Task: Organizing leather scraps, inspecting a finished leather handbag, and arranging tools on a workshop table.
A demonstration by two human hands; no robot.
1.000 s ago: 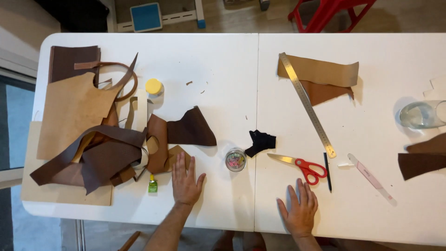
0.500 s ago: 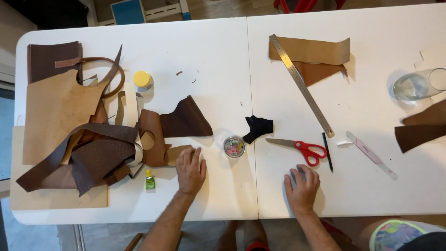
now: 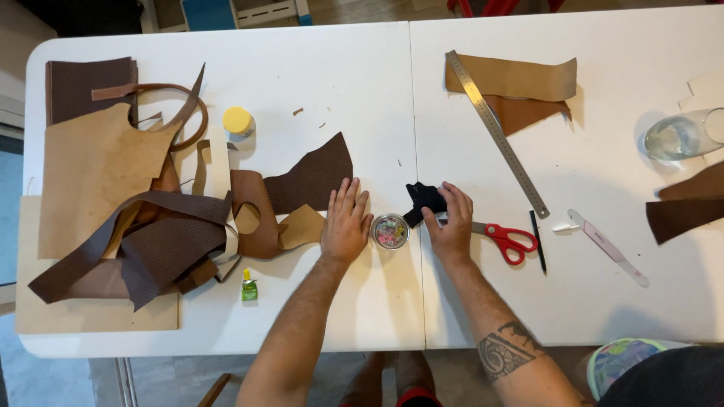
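White folding tables (image 3: 362, 83), two pushed together with a seam down the middle, carried everything. Along the left edge lay a heap of leather pieces (image 3: 128, 218) in tan and dark brown, with a yellow-lidded jar (image 3: 238, 120) just beyond it toward the far edge and a small green glue bottle (image 3: 249, 286) at the near side of the heap.

The left hand (image 3: 345, 222) lay flat on the table near the seam, fingers spread and holding nothing; its fingertips touched the lower edge of a dark brown leather scrap (image 3: 313, 177). A small round tin (image 3: 391, 231) of coloured bits sat between the two hands, just beside the left one.

The right hand (image 3: 451, 222) lay just right of the seam, its fingers closed on a small black scrap (image 3: 422, 197). That scrap rested on the table at the hand's far-left side, most of it sticking out past the fingertips toward the seam. Red-handled scissors (image 3: 507, 240) lay right beside the hand, their blades hidden under it.

Farther right, a black pen (image 3: 536, 240) and a white craft knife (image 3: 607, 246) lay near the scissors. A long metal ruler (image 3: 496, 133) ran at a slant from the far edge, across folded tan and brown leather (image 3: 520, 83). A clear glass (image 3: 682, 134) and more dark brown leather (image 3: 682, 211) sat at the right edge.
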